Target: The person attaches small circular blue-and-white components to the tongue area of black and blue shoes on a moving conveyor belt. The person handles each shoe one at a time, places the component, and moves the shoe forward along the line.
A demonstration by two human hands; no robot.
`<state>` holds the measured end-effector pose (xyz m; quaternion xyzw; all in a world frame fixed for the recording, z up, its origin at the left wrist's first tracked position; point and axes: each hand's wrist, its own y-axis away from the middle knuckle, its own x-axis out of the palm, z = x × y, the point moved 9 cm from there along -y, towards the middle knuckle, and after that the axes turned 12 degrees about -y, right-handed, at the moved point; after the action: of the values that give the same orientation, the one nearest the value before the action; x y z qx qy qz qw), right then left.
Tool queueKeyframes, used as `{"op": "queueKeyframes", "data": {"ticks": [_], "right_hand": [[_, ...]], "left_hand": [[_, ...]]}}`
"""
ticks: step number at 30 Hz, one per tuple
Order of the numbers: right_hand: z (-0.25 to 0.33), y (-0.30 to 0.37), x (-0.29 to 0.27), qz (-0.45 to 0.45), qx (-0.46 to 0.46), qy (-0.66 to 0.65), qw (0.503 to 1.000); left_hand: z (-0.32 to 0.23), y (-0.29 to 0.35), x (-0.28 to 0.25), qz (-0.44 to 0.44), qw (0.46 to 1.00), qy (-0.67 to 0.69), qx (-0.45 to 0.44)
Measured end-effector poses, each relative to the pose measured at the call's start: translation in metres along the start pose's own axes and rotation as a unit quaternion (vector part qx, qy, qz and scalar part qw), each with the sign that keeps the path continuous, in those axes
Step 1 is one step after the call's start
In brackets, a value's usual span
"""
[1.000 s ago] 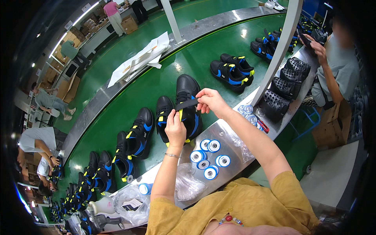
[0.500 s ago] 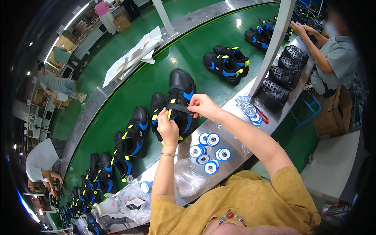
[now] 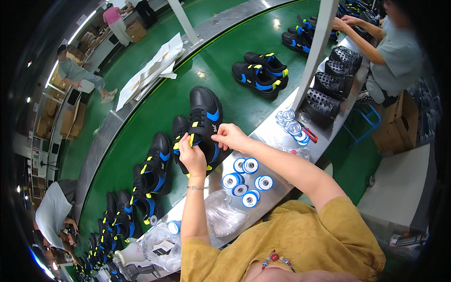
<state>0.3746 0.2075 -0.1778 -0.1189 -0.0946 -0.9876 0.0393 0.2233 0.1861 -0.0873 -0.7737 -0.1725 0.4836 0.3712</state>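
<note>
On the green surface, a black shoe worked at by two hands

Along the far side, a green surface (image 3: 244, 117) is edged by a metal counter (image 3: 272, 195) on the near side. On the green surface, beyond the rolls, a black shoe (image 3: 204, 113) with blue and yellow-green trim is set upright, toe pointed away; its mate (image 3: 180, 124) is placed just beside it, on the left. By the left hand (image 3: 193, 157) the shoe's yellow-trimmed upper is touched, with fingers drawn close together; whether anything is pinched cannot be told. By the right hand (image 3: 230, 137) its right side is touched, thumb and forefinger held narrow; any grip cannot be told. Between the hands, a black strap (image 3: 201, 135) is laid across the shoe. Blue-rimmed white rolls (image 3: 251, 165) are grouped on the counter, below the right forearm. Near other rolls, a red cutter (image 3: 309, 135) is seen.
</note>
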Motion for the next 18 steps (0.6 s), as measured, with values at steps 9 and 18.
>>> {"op": "queueKeyframes", "data": {"ticks": [9, 18], "right_hand": [[0.072, 0.048, -0.124, -0.017, -0.071, 0.137, 0.988], [0.018, 0.095, -0.155, -0.109, -0.011, 0.465, 0.878]], "left_hand": [[-0.001, -0.017, 0.024, 0.065, 0.995, -0.068, -0.032], [-0.011, -0.031, 0.074, 0.117, 0.978, -0.163, -0.06]]}}
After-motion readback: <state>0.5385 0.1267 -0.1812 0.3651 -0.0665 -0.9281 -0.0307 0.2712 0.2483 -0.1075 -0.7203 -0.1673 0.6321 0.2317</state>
